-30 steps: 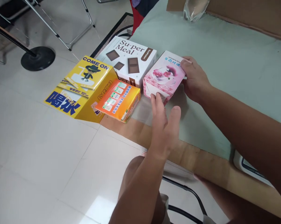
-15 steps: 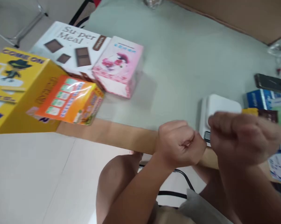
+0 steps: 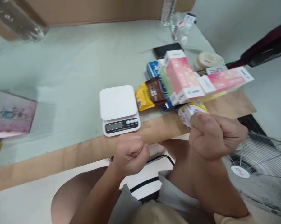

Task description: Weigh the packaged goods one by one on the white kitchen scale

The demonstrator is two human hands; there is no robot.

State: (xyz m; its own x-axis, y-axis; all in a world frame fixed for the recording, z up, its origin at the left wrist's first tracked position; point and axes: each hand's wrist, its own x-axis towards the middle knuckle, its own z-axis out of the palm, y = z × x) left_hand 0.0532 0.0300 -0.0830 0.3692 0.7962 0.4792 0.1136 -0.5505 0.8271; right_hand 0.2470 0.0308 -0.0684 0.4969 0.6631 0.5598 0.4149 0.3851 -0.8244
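My left hand [image 3: 130, 154] is closed in a fist just in front of the table edge, below a white kitchen scale [image 3: 118, 104] with a dark display. No object shows in it. My right hand [image 3: 216, 135], also a fist with nothing visible inside, hovers at the front right. Closest to it is a white-and-yellow package [image 3: 189, 113], partly covered by the hand. Beyond that, pink-and-white boxes [image 3: 183, 74] are piled over a green-and-white box. A yellow snack packet [image 3: 145, 96] and a brown packet [image 3: 155, 90] lie right beside the scale.
A pink box [image 3: 13, 113] stands at the left. At the back are a black phone [image 3: 167, 49], a clear plastic bottle [image 3: 179, 29] and a cardboard wall [image 3: 103, 11]. An electric fan [image 3: 259, 174] is at the lower right, beside the table.
The view has swung to the right, bringing the scale to the middle and the fan into sight. Both hands stay in fists, now farther apart.
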